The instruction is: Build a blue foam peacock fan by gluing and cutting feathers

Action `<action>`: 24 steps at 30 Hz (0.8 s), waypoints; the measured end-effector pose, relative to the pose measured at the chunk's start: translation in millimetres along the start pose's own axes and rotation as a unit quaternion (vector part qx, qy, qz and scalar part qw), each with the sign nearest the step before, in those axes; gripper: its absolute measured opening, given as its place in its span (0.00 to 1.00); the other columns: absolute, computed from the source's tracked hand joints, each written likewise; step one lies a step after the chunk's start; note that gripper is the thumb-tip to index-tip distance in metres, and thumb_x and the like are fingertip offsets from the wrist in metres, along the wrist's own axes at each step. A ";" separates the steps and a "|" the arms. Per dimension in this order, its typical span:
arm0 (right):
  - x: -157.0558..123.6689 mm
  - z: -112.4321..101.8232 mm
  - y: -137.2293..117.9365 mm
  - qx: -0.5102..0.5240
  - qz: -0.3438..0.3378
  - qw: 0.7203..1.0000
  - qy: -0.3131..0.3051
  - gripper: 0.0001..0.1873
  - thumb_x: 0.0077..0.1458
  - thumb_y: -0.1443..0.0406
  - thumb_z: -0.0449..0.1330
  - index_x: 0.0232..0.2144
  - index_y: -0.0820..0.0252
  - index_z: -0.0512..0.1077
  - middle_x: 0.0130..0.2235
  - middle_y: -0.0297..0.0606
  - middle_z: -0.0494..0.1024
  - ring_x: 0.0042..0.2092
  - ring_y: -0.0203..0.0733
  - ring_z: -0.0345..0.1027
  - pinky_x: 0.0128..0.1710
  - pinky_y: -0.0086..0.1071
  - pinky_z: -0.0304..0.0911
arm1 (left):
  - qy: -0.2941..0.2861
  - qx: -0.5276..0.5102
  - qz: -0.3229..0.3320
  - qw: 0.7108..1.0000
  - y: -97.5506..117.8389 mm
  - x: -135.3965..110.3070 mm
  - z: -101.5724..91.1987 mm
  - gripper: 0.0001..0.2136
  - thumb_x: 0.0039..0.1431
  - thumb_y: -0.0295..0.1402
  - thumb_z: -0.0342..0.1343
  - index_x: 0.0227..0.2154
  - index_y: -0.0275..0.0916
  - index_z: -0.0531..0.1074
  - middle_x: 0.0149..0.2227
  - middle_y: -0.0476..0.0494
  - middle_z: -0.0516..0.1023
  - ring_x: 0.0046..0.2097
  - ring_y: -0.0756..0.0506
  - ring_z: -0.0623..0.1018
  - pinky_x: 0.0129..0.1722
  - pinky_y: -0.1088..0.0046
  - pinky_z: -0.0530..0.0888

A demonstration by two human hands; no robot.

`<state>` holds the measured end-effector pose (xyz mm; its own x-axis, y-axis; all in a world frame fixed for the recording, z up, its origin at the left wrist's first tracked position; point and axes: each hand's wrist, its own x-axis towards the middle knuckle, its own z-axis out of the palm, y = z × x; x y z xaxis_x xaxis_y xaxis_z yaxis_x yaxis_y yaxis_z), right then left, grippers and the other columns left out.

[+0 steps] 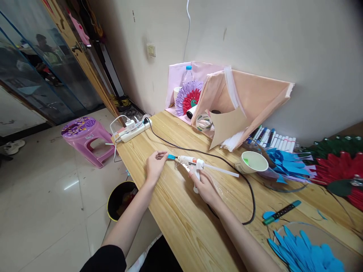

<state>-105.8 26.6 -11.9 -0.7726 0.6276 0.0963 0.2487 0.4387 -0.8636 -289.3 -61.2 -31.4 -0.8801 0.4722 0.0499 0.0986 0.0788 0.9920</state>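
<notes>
Over the table [176, 219] near its front edge, I have the right hand [206, 186] gripping the white hot glue gun [188, 161], orange switch [194, 160] showing, a translucent glue stick [221, 170] jutting from its back. My left hand [156, 163] pinches a narrow, bright-blue petal [171, 156] just by the nozzle [178, 158]; I can't tell whether they touch. Beyond, a black cord [253, 202] curves toward the power strip [137, 131] along the left edge.

smooth, grained wood is seen in the worktop [181, 226]. the glue gun [187, 161] is cased in white plastic, the stool [82, 144] is moulded in glossy plastic, the floor [51, 211] is shiny-tiled, and matt cardboard is seen in the brown sheet [229, 125].
</notes>
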 end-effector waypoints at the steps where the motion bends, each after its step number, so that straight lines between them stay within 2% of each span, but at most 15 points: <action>1: 0.1 0.2 0.3 0.002 0.001 1.000 0.001 0.17 0.57 0.56 0.48 0.25 0.58 0.69 0.24 0.35 0.70 0.33 0.44 0.67 0.35 0.33 0.61 | 0.000 0.001 0.000 1.000 0.2 0.0 -0.1 0.09 0.45 0.33 0.60 0.30 0.34 0.74 0.29 0.42 0.78 0.31 0.48 0.77 0.33 0.73 0.73; 10: 1.5 -0.1 -1.2 0.003 -0.005 1.000 -0.006 0.16 0.57 0.56 0.48 0.26 0.58 0.68 0.28 0.37 0.72 0.38 0.45 0.67 0.40 0.35 0.61 | -0.005 -0.002 0.002 1.000 -0.1 0.0 -0.4 0.10 0.46 0.33 0.60 0.31 0.34 0.73 0.28 0.43 0.77 0.31 0.48 0.77 0.33 0.73 0.73; 18: 0.6 -3.8 -1.0 0.017 0.016 1.000 -0.015 0.17 0.56 0.55 0.49 0.24 0.58 0.69 0.25 0.34 0.70 0.34 0.42 0.66 0.35 0.32 0.60 | -0.005 -0.014 -0.003 1.000 -2.5 1.2 -1.0 0.11 0.46 0.34 0.60 0.32 0.34 0.73 0.27 0.43 0.77 0.30 0.48 0.77 0.32 0.75 0.72; 24: 0.7 -5.6 -4.7 0.029 0.039 0.999 -0.025 0.18 0.56 0.54 0.49 0.26 0.59 0.70 0.27 0.35 0.71 0.33 0.41 0.65 0.33 0.30 0.59 | -0.002 -0.024 -0.008 1.000 0.7 0.8 -0.5 0.10 0.45 0.33 0.61 0.31 0.34 0.73 0.26 0.44 0.76 0.29 0.49 0.76 0.31 0.75 0.72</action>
<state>-104.2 28.6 -5.0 -0.7807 0.6249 0.0053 0.2751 0.3512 -0.8950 -290.1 -61.2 -30.5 -0.8795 0.4747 0.0327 0.0615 0.0451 0.9971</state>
